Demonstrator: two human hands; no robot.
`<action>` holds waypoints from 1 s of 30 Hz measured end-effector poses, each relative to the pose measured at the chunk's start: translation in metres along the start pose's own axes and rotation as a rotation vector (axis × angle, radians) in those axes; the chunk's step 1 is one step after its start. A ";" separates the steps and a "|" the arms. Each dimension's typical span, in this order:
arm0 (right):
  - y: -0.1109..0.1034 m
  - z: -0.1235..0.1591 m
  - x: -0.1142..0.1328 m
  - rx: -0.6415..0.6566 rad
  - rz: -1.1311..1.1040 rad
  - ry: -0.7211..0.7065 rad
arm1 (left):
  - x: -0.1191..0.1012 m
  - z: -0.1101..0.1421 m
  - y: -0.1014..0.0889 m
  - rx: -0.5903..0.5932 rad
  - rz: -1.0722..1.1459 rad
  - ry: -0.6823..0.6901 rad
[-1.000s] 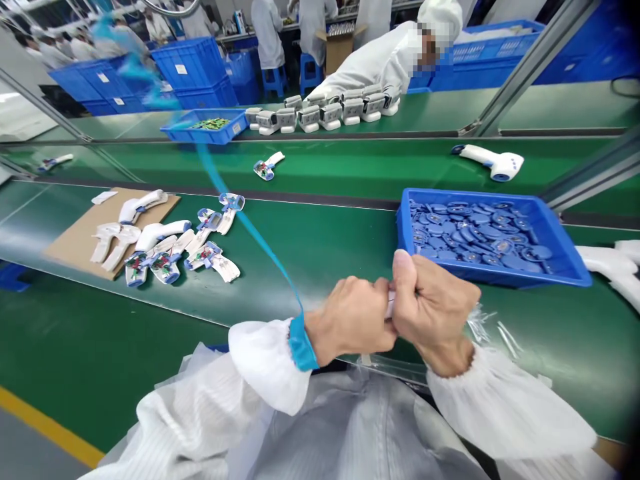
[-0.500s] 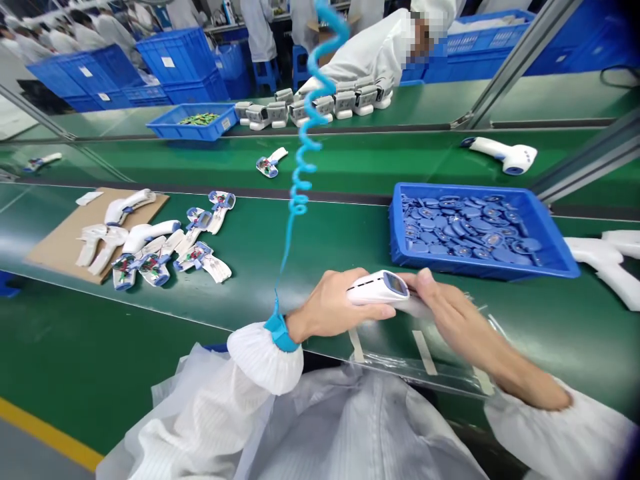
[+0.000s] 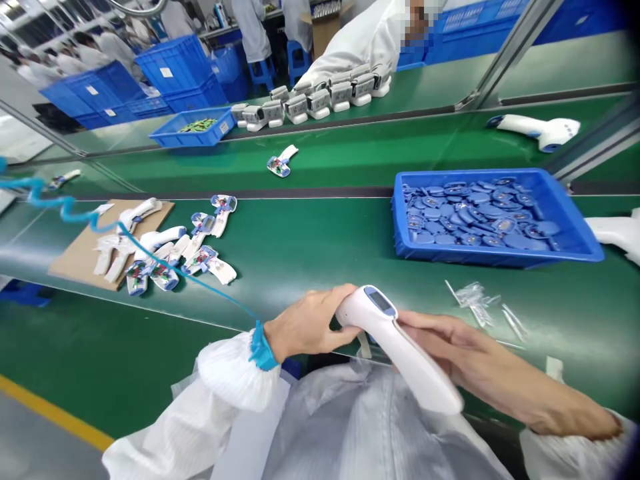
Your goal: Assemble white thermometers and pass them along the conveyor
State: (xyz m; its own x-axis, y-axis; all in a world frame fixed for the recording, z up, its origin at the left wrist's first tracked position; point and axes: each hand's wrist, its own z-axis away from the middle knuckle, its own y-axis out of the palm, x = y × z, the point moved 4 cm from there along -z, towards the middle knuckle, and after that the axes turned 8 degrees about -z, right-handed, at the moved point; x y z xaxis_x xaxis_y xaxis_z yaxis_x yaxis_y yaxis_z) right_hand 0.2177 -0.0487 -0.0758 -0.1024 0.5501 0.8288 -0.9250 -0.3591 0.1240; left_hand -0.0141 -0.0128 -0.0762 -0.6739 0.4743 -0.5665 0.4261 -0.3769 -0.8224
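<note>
A white infrared thermometer [image 3: 413, 363] with a small grey screen in a blue frame is between my hands, over the near bench edge, its handle slanting down to the right. My left hand [image 3: 307, 323] is closed around its head, thumb below. My right hand [image 3: 450, 343] grips its far side; those fingertips are hidden behind the body. A blue wrist strap [image 3: 263, 347] circles my left wrist. Ahead to the right stands a blue bin [image 3: 500, 259] of round blue plastic parts [image 3: 465, 217]. Several opened thermometers [image 3: 207, 263] with bare circuit boards lie on the left.
White shells lie on a cardboard sheet [image 3: 70, 263] at left. Clear plastic bits [image 3: 475, 300] lie right of my hands. On the green conveyor [image 3: 375, 153] are an open thermometer [image 3: 283, 162] and a white one [image 3: 537, 128]. A co-worker's sleeve [image 3: 345, 43] reaches over a row of grey-and-white units [image 3: 307, 103].
The thermometer has turned and tilted, so its full handle now shows, pointing down right. My right hand has moved lower along it. The coiled blue cord has swung left.
</note>
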 end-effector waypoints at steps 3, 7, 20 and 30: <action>0.012 0.000 0.002 0.081 -0.117 0.080 | -0.001 -0.001 -0.007 -0.018 0.033 -0.015; 0.025 0.005 0.006 0.149 -0.342 0.204 | -0.001 -0.002 -0.008 -0.055 0.029 -0.037; 0.008 -0.020 0.047 -0.348 0.281 -0.386 | -0.007 -0.024 -0.001 -0.003 0.198 -0.173; 0.044 -0.040 0.083 -0.895 0.628 -1.196 | -0.037 -0.050 -0.001 -0.130 -0.154 -0.115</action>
State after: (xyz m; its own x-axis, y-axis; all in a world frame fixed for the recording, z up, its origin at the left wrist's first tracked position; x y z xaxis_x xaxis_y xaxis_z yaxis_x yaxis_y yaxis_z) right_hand 0.1534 0.0117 -0.0232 -0.5942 -0.5300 0.6050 -0.7987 0.4774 -0.3662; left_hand 0.0405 0.0094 -0.0564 -0.7980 0.4219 -0.4303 0.3822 -0.1976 -0.9027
